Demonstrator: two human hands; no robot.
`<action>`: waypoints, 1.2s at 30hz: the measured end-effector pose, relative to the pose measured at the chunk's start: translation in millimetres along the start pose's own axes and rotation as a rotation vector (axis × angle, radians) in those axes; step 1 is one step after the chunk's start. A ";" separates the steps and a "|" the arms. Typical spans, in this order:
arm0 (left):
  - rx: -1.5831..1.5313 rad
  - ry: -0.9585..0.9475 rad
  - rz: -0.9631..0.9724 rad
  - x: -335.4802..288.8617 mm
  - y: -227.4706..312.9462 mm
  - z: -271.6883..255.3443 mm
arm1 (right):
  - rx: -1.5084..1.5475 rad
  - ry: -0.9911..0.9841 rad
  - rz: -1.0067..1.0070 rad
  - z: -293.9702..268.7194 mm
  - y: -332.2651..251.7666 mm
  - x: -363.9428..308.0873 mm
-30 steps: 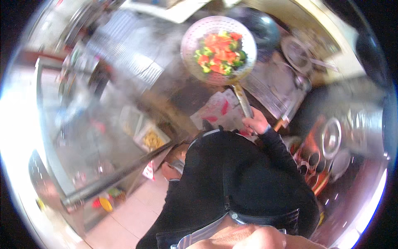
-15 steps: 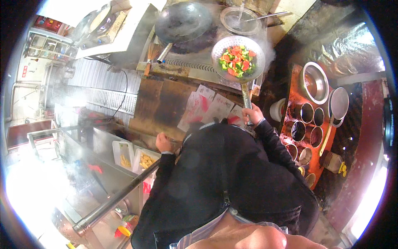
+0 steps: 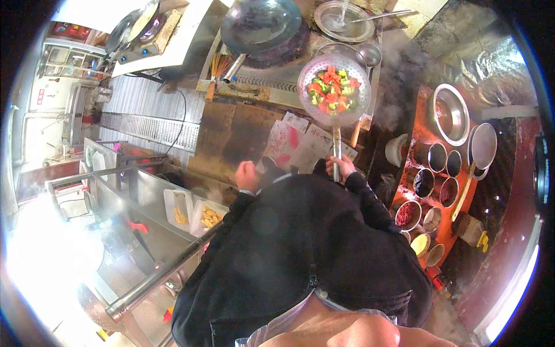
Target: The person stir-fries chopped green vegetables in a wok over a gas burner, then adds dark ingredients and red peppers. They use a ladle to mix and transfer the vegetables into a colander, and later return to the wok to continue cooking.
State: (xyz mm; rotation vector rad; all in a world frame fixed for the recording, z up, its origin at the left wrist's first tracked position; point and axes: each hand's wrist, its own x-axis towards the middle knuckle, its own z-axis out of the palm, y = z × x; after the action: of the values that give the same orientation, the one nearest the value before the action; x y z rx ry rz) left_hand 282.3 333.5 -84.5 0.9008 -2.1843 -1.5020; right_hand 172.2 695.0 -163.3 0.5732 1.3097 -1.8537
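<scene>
My right hand (image 3: 342,166) is wrapped round the handle of a perforated strainer (image 3: 310,107). Chopped red and green vegetables (image 3: 333,89) lie in its bowl, over the near right part of the stove. A ladle (image 3: 369,55) rests just beyond the strainer's right rim, partly over a round vessel (image 3: 332,48) that the strainer mostly hides. At waist height on the other side, my left hand (image 3: 247,176) is curled into a loose fist, with nothing visible in it. To the left of the strainer sits a dark wok (image 3: 260,26), its handle pointing toward me.
Water runs into a metal basin (image 3: 329,22) at the back. A bamboo brush (image 3: 218,66) leans by the wok. On the right, an orange stand (image 3: 425,110) holds several seasoning pots and a steel bowl (image 3: 451,115). White food trays (image 3: 178,199) and a metal rail (image 3: 167,269) are at left.
The strainer handle has swung more upright as my right hand shifted slightly left. The ladle beside the strainer has come into sight, and the steam at left has thinned. My left hand remains curled.
</scene>
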 end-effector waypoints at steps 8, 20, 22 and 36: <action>0.125 -0.102 0.042 33.2 -39.3 -47.6 | 0.084 0.383 -0.127 -54.2 -4.8 25.9; -0.130 -0.036 -0.208 75.4 -92.4 -76.3 | 0.147 0.089 -0.140 -109.0 -140.6 29.8; -0.064 -0.028 -0.166 73.1 -91.9 -74.5 | -0.073 0.224 -0.305 -115.2 -164.0 14.0; -0.005 -0.088 -0.175 80.4 -87.0 -36.9 | -0.795 0.751 -0.682 64.3 -102.2 -82.7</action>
State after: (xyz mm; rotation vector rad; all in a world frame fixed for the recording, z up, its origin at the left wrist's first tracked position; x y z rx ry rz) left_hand 271.4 233.0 -156.3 1.0675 -2.2104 -1.6559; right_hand 144.2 680.1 -20.4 0.4047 2.8278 -1.3885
